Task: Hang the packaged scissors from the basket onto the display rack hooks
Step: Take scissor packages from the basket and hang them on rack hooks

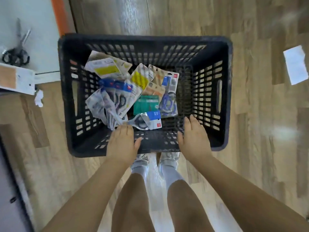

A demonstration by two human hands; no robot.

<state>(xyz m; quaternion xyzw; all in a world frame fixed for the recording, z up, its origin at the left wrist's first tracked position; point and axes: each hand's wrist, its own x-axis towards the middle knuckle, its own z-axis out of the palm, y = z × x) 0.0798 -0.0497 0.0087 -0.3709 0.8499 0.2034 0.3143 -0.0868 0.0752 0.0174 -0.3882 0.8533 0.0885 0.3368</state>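
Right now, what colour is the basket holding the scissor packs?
The basket is black, with slotted walls. It shows best, and only, in the head view.

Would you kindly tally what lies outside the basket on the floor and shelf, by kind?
Loose black-handled scissors on the white shelf: 1
White sheets of paper on the wooden floor: 1
Crumpled white scraps on the floor: 1
Total: 3
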